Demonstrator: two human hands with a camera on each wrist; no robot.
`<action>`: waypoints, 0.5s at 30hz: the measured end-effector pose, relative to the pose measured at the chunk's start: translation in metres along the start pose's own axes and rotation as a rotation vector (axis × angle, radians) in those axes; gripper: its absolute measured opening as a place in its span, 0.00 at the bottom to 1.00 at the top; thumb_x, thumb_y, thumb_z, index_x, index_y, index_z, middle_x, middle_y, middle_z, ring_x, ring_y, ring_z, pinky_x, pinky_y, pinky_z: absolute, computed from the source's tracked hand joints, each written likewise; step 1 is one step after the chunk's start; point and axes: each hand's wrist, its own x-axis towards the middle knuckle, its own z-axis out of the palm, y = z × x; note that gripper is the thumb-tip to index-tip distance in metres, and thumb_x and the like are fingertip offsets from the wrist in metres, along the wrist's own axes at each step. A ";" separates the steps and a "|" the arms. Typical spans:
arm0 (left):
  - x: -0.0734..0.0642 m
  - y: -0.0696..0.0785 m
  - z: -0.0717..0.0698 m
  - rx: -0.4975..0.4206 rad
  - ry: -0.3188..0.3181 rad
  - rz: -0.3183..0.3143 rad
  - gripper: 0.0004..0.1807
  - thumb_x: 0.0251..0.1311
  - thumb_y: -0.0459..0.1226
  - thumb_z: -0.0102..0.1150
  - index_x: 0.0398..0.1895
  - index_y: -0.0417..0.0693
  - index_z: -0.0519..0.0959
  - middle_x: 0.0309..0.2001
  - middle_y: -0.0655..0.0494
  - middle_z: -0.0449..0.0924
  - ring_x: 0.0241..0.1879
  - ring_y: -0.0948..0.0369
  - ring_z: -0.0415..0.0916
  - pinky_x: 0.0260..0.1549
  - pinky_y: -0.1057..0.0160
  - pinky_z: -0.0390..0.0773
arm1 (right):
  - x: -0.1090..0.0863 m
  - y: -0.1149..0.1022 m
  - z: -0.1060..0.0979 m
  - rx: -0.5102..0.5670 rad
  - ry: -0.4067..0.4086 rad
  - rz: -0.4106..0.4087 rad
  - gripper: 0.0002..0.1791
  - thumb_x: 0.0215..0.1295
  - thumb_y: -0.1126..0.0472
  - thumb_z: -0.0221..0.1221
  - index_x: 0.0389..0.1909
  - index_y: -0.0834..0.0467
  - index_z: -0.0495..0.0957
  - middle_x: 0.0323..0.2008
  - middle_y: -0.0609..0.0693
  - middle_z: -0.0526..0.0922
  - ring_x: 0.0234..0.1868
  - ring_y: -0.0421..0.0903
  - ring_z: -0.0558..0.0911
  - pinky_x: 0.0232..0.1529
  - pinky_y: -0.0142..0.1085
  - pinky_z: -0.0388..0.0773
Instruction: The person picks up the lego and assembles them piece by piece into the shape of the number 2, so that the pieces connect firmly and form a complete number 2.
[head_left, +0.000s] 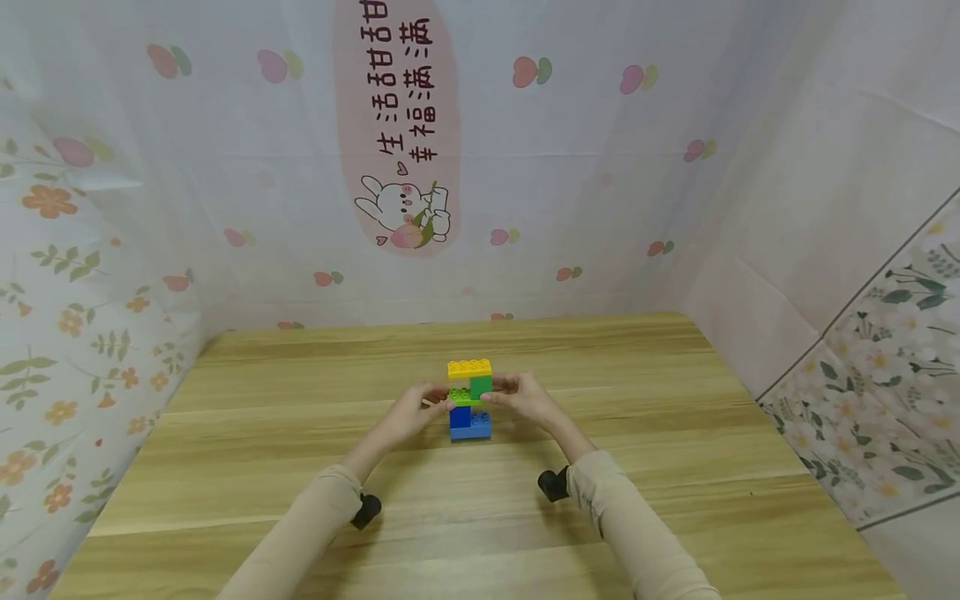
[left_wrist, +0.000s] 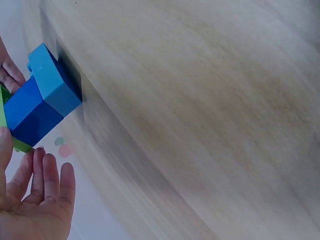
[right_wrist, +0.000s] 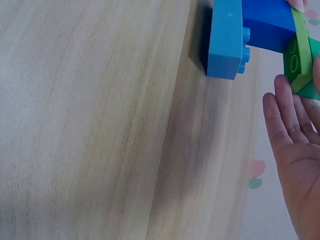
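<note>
A tower of toy building bricks stands on the table in the head view. Its base is a light blue brick (head_left: 468, 433), with a dark blue brick (head_left: 460, 417) on the left half. Above lies a flat lime green brick (head_left: 459, 397), which carries a green brick (head_left: 481, 386) on its right end. A yellow brick (head_left: 468, 371) tops the tower. My left hand (head_left: 409, 411) pinches the lime green brick's left end between thumb and fingers. From the other side, my right hand (head_left: 531, 400) holds the green brick, its fingertips beside the lime green one.
The wooden table (head_left: 300, 467) extends around the tower. Behind it hangs a pale patterned curtain (head_left: 525, 167), with floral cloth (head_left: 75, 333) on the left and more along the right. Black straps or mounts (head_left: 366, 510) sit at both wrists.
</note>
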 end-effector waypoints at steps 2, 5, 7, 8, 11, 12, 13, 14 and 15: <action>0.000 -0.001 0.000 -0.005 -0.005 -0.008 0.19 0.61 0.39 0.54 0.52 0.36 0.74 0.49 0.44 0.77 0.48 0.51 0.74 0.49 0.53 0.75 | 0.000 0.000 0.000 0.003 -0.006 0.010 0.22 0.59 0.59 0.60 0.52 0.65 0.74 0.45 0.61 0.82 0.46 0.50 0.81 0.47 0.38 0.79; 0.000 -0.001 0.001 -0.007 -0.005 -0.020 0.19 0.62 0.39 0.53 0.52 0.35 0.74 0.49 0.43 0.77 0.48 0.51 0.74 0.48 0.53 0.76 | 0.000 -0.001 0.000 0.005 -0.017 0.007 0.21 0.59 0.58 0.59 0.52 0.65 0.74 0.45 0.61 0.81 0.46 0.51 0.81 0.47 0.40 0.79; 0.000 0.000 0.002 -0.007 -0.008 -0.031 0.19 0.62 0.38 0.53 0.52 0.35 0.73 0.49 0.43 0.77 0.48 0.52 0.74 0.48 0.54 0.76 | -0.001 -0.002 0.000 0.013 -0.027 0.003 0.21 0.60 0.58 0.59 0.52 0.66 0.74 0.46 0.61 0.81 0.47 0.51 0.81 0.48 0.42 0.79; 0.001 0.000 0.002 -0.006 -0.010 -0.039 0.19 0.62 0.38 0.52 0.52 0.35 0.73 0.49 0.43 0.77 0.48 0.52 0.74 0.48 0.54 0.76 | -0.001 -0.002 0.000 0.016 -0.030 0.002 0.22 0.60 0.58 0.59 0.52 0.66 0.74 0.46 0.62 0.81 0.47 0.52 0.81 0.48 0.42 0.78; 0.001 0.001 0.003 0.004 -0.016 -0.060 0.19 0.63 0.38 0.51 0.53 0.35 0.73 0.48 0.43 0.77 0.48 0.53 0.74 0.48 0.55 0.76 | 0.000 -0.001 0.000 0.017 -0.037 -0.003 0.21 0.60 0.57 0.58 0.52 0.66 0.75 0.47 0.61 0.81 0.49 0.53 0.80 0.49 0.41 0.78; 0.001 0.001 0.003 0.003 -0.020 -0.069 0.19 0.64 0.38 0.50 0.53 0.35 0.72 0.48 0.44 0.77 0.48 0.53 0.74 0.48 0.55 0.76 | 0.000 -0.001 0.000 0.016 -0.042 -0.014 0.21 0.61 0.57 0.58 0.51 0.66 0.75 0.48 0.62 0.80 0.49 0.53 0.80 0.49 0.41 0.78; 0.002 0.001 0.004 0.001 -0.025 -0.081 0.19 0.64 0.38 0.49 0.53 0.35 0.72 0.48 0.44 0.77 0.48 0.53 0.74 0.48 0.55 0.76 | 0.000 0.000 0.000 0.018 -0.049 -0.022 0.21 0.62 0.58 0.57 0.51 0.68 0.75 0.47 0.63 0.80 0.49 0.55 0.80 0.49 0.43 0.78; 0.002 0.001 0.004 0.004 -0.030 -0.088 0.19 0.65 0.38 0.49 0.53 0.34 0.72 0.47 0.44 0.77 0.48 0.53 0.73 0.48 0.55 0.76 | 0.001 0.001 0.000 0.020 -0.055 -0.028 0.20 0.62 0.59 0.56 0.51 0.68 0.75 0.47 0.64 0.80 0.48 0.56 0.80 0.49 0.43 0.78; 0.002 0.001 0.004 0.002 -0.036 -0.094 0.18 0.65 0.38 0.48 0.53 0.34 0.72 0.48 0.44 0.77 0.48 0.53 0.73 0.49 0.54 0.75 | 0.001 0.002 0.000 0.019 -0.058 -0.032 0.20 0.63 0.59 0.56 0.51 0.69 0.75 0.46 0.64 0.80 0.48 0.57 0.80 0.49 0.44 0.78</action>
